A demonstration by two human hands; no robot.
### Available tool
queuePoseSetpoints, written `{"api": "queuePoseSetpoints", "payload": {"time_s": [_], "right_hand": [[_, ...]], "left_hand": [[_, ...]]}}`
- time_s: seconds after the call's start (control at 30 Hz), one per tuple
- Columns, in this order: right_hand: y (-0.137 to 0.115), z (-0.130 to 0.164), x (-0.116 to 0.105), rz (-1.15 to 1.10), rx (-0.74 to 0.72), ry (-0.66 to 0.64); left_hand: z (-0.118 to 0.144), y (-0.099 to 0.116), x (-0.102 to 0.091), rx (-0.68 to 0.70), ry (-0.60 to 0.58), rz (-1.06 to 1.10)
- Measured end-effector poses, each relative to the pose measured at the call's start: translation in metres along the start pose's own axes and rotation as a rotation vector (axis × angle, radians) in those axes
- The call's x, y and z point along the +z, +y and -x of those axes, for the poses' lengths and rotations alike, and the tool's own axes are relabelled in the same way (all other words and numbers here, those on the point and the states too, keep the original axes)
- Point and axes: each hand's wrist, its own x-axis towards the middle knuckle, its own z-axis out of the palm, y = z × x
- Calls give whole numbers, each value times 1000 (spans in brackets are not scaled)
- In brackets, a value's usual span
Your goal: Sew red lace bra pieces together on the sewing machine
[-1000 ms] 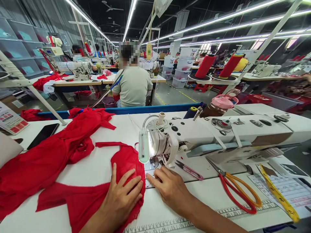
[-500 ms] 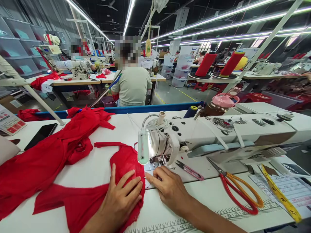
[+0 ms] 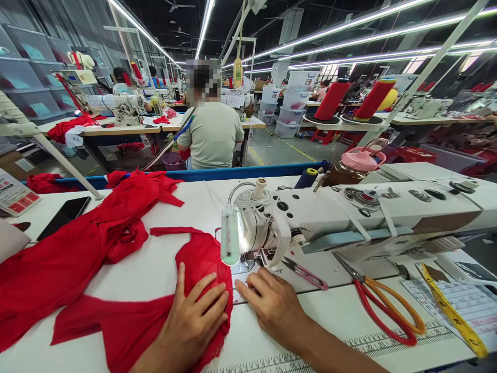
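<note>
Right across the middle sits the white machine (image 3: 349, 217). Left of it, low down, red cloth (image 3: 147, 321) lies flat so it can slide. Left hand (image 3: 194, 316) presses it, fingers wide. Right hand (image 3: 272, 305) rests beside, fingers loose, holding nothing.
</note>
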Motion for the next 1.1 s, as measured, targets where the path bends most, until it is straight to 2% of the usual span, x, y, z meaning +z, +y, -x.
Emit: {"api": "queuePoseSetpoints", "payload": {"time_s": [0.4, 0.5, 0.7, 0.8, 0.9, 1.0, 1.1], "right_hand": [[-1, -3, 2, 5, 22, 22], [-1, -3, 5, -98, 78, 24], [4, -5, 7, -441, 237, 103], [4, -13, 2, -513, 308, 16], [0, -24, 0, -501, 240, -110], [-6, -31, 3, -454, 182, -139], [-8, -29, 5, -414, 195, -144]], "left_hand": [[4, -1, 3, 10, -10, -31], [4, -1, 3, 4, -5, -15], [3, -1, 2, 0, -19, -16], [4, -2, 3, 5, -32, -14], [6, -3, 3, 18, -30, -26], [7, -4, 4, 15, -26, -17], [6, -4, 3, -6, -15, 4]]}}
